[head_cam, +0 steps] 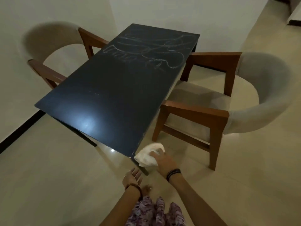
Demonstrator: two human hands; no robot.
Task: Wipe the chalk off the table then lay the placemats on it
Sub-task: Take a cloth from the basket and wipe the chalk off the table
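A long black table (104, 98) runs away from me. White chalk scribbles (146, 53) cover its far half, and the near half looks plain dark with a light glare. My right hand (164, 160) grips a crumpled white cloth (149, 154) just off the table's near right corner. My left hand (132, 177) hovers below that corner with its fingers spread and holds nothing. No placemats show.
A wooden armchair with a pale curved back (244, 101) stands at the table's right side, another armchair (53, 51) at the left. A white wall (48, 10) runs behind and to the left. Pale tiled floor (48, 185) surrounds me.
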